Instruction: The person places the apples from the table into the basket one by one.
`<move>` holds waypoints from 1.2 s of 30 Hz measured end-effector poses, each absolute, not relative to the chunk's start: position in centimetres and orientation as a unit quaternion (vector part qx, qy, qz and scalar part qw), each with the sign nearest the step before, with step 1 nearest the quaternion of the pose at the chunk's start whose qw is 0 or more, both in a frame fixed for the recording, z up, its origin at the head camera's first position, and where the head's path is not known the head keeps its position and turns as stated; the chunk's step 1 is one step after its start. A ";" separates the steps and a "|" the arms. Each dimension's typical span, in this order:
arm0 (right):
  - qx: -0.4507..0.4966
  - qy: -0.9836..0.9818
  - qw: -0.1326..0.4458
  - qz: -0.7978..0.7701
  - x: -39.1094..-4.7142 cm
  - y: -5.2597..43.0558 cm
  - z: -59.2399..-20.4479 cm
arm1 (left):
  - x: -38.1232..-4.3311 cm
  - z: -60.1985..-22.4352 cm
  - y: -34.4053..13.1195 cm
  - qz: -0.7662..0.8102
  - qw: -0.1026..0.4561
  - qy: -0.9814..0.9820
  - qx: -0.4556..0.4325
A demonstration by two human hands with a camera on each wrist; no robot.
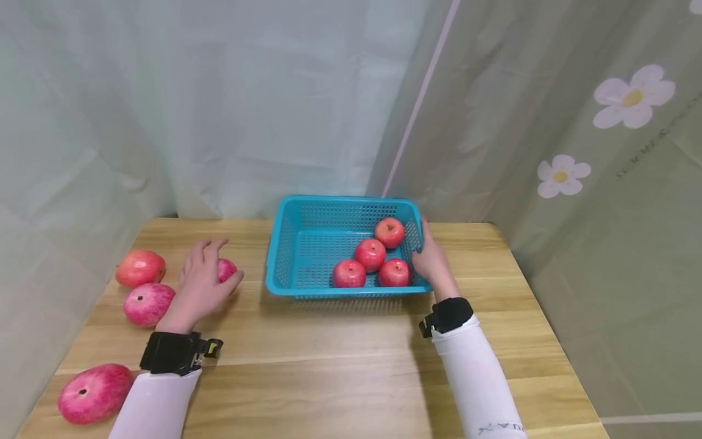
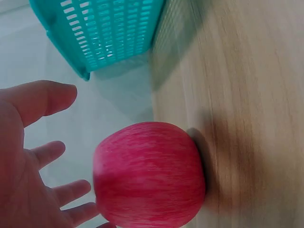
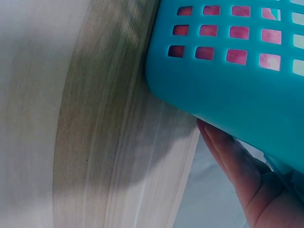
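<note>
My left hand (image 1: 200,283) reaches over a pinkish-red apple (image 1: 226,270) on the left of the table, its thumb and fingers spread. In the left wrist view, the apple (image 2: 149,173) rests on the wood, with the lower fingertips right at its side and the thumb well apart from it. My right hand (image 1: 433,259) grips the right end of a blue plastic basket (image 1: 285,244), thumb over the rim and fingers along the outer wall. Several red apples (image 1: 370,255) lie in the basket's right half.
Left of my left hand lie an orange-red fruit (image 1: 140,268), a streaked pink apple (image 1: 148,304) and, nearer the front, another pink one (image 1: 95,393). A pale curtain (image 1: 307,110) hangs close behind the wooden table (image 1: 329,378).
</note>
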State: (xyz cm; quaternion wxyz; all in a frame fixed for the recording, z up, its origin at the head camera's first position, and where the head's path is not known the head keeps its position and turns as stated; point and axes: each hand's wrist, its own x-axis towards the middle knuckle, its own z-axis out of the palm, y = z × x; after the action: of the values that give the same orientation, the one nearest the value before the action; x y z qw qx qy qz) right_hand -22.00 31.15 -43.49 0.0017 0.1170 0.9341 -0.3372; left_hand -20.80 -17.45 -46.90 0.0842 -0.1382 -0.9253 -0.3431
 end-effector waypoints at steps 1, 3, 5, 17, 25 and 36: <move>0.116 0.934 0.001 -0.339 -22.0 31.1 -43.5 | -20.9 -47.0 -17.5 -0.342 0.080 -0.926 -0.135; 0.115 0.934 0.002 -0.339 -22.0 31.1 -43.5 | -21.2 -47.2 -17.6 -0.339 0.071 -0.929 -0.132; 0.113 0.935 0.001 -0.337 -22.1 31.1 -43.5 | -21.6 -47.3 -17.6 -0.333 0.061 -0.932 -0.127; 0.115 0.939 -0.004 -0.325 -22.5 31.0 -43.6 | -23.9 -48.1 -17.6 -0.269 0.014 -0.959 -0.091; 0.122 0.941 -0.003 -0.315 -22.5 31.0 -43.6 | -24.2 -48.2 -17.9 -0.262 0.005 -0.962 -0.073; 0.120 0.939 0.002 -0.323 -22.5 31.2 -43.7 | -24.7 -48.7 -17.9 -0.238 -0.012 -0.969 -0.069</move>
State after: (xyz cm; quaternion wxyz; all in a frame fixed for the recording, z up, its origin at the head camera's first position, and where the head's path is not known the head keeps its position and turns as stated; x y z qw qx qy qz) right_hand -22.46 31.23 -43.74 0.0016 0.1204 0.9387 -0.3231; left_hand -24.73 -17.87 -48.67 -0.0121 -0.0689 -0.9686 -0.2384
